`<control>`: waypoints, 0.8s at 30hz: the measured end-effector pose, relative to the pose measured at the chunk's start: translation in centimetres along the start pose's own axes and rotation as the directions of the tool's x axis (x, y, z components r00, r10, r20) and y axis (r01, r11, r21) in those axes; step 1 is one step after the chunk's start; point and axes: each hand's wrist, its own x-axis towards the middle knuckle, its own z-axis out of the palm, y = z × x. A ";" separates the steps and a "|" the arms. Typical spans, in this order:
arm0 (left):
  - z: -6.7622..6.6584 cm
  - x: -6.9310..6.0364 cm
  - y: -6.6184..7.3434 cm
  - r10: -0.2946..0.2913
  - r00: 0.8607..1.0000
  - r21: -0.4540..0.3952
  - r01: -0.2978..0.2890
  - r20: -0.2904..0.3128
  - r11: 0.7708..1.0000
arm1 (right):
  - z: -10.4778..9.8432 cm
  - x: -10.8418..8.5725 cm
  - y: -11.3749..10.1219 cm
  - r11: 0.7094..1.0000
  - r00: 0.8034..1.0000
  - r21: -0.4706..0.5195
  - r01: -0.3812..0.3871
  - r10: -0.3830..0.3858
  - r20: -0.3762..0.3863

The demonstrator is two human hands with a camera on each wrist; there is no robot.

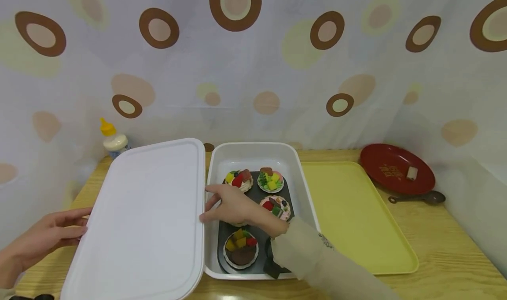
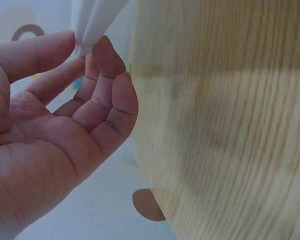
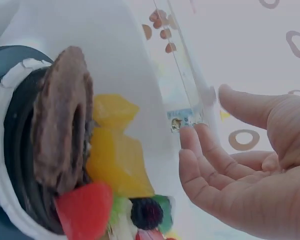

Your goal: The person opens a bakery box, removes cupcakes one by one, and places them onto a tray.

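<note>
A large white lid [image 1: 146, 221] is tilted above the table at the left. My left hand [image 1: 51, 232] pinches its left edge, and the left wrist view shows the thumb and fingers meeting at the white rim. At the opposite edge, my right hand [image 1: 233, 207] grips the lid between thumb and fingers, reaching across a white rectangular container [image 1: 253, 155]. Inside this container, a dark tray insert [image 1: 256, 229] carries several fruit-topped cupcakes [image 1: 240, 249]. One cupcake with a chocolate piece [image 3: 62, 120] looms close in the right wrist view. My right forearm hides part of the insert.
A yellow tray [image 1: 356, 221] lies right of the container. Beyond it are a red plate [image 1: 390, 172] bearing a small beige block [image 1: 412, 173], and a dark spoon [image 1: 431, 198]. A yellow-capped bottle [image 1: 115, 141] stands behind the lid, near the patterned wall covering [image 1: 245, 71].
</note>
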 end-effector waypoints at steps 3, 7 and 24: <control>-0.4 0.2 0.1 -0.056 0.998 0.067 0.056 0.001 0.996 | 0.4 0.3 -0.2 1.000 1.000 -0.008 -0.016 0.016 -0.009; -0.8 0.6 0.3 -0.092 0.996 0.099 0.089 0.022 0.991 | 0.6 0.8 -0.1 1.000 1.000 -0.018 -0.025 0.025 -0.011; -0.8 1.5 0.1 -0.129 0.984 0.010 0.129 0.121 0.992 | 1.8 1.8 0.3 0.993 0.995 0.074 -0.094 0.097 -0.032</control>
